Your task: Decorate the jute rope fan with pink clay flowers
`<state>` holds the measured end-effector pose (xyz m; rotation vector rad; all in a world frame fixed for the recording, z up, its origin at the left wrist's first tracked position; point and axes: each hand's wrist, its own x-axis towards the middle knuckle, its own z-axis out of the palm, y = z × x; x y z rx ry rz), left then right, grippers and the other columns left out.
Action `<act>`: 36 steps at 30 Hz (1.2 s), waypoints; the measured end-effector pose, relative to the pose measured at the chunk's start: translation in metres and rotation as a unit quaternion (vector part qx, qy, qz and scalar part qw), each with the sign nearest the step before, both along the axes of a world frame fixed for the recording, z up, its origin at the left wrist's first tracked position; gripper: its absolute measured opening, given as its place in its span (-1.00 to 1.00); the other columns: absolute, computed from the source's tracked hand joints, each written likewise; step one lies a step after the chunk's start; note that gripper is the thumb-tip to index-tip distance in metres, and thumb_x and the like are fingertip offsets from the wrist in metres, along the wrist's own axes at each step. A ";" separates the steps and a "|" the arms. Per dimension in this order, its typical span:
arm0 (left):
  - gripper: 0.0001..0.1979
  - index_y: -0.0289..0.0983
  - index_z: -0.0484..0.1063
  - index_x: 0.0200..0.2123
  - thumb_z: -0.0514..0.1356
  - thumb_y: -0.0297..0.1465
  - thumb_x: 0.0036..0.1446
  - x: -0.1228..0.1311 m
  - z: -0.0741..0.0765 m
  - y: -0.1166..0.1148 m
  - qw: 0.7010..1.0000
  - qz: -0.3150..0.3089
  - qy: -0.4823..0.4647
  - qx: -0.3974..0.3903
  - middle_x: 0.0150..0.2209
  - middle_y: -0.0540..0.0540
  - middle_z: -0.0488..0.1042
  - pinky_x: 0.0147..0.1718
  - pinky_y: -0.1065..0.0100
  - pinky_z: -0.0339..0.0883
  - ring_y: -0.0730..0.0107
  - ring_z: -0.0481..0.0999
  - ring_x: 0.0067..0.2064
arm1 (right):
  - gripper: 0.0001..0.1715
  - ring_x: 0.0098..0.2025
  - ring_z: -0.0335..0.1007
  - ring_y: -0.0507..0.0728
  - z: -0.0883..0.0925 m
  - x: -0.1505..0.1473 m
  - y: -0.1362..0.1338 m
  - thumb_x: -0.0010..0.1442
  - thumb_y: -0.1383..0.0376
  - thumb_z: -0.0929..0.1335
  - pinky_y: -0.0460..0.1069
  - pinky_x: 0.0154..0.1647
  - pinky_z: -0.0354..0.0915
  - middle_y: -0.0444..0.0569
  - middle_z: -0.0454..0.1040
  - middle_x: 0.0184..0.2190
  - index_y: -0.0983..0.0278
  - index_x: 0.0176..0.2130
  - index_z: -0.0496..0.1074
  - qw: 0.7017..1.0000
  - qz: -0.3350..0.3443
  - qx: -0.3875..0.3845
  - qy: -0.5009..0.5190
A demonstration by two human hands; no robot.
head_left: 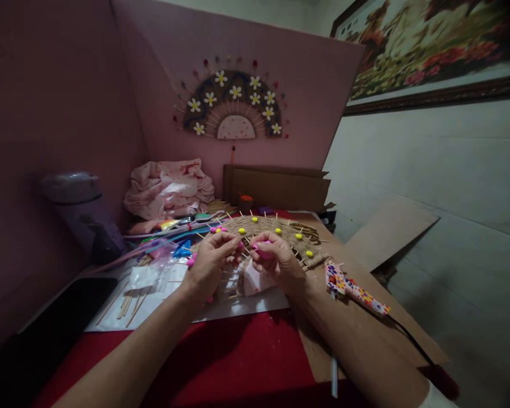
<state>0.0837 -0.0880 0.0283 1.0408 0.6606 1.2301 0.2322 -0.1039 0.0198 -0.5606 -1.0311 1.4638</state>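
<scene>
A half-round woven fan piece (280,231) of tan twine and wooden sticks lies on the table, dotted with yellow beads. Both my hands hover over its near edge. My left hand (210,263) is closed in a pinch near small pink beads at the fan's left rim; what its fingertips hold is too small to make out. My right hand (276,260) is closed on a small pink piece (261,249). The two hands' fingertips nearly meet.
A colourful flowered glue gun (355,289) with a black cord lies right of my right wrist. Loose sticks (130,303), plastic bags and coloured strips lie at left on white paper. A finished flowered fan (232,105) hangs on the pink backboard. Pink cloth, cardboard box behind.
</scene>
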 end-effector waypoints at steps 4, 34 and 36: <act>-0.79 -0.37 0.42 -0.47 0.36 -0.38 -0.13 -0.001 0.000 0.000 1.000 -0.008 -0.006 0.006 -0.53 -0.02 0.46 -0.56 0.53 0.26 0.59 0.39 -0.56 | -0.78 -0.54 0.25 -0.06 0.000 -0.001 0.000 -0.01 0.33 0.38 -0.18 -0.66 0.19 -0.13 0.41 -0.42 0.27 -0.28 0.35 1.000 0.013 -0.002 0.011; -0.73 -0.35 0.44 -0.49 0.30 -0.23 -0.04 0.003 -0.003 -0.003 0.998 -0.040 0.026 0.048 -0.61 0.00 0.41 -0.67 0.52 0.13 0.62 0.28 -0.65 | -0.49 -0.80 -0.09 -0.16 -0.007 0.000 0.004 -0.05 -0.06 0.42 -0.17 -0.79 -0.23 -0.25 0.20 -0.79 0.36 -0.56 0.42 0.983 -0.159 0.025 -0.092; -0.71 -0.37 0.47 -0.39 0.29 -0.22 -0.03 0.003 -0.002 -0.003 0.998 -0.057 0.010 0.036 -0.54 -0.05 0.47 -0.65 0.49 0.19 0.56 0.35 -0.62 | -0.53 -0.79 -0.08 -0.15 -0.007 0.000 0.003 -0.03 -0.02 0.43 -0.18 -0.80 -0.21 -0.25 0.21 -0.78 0.36 -0.54 0.43 0.982 -0.155 0.025 -0.101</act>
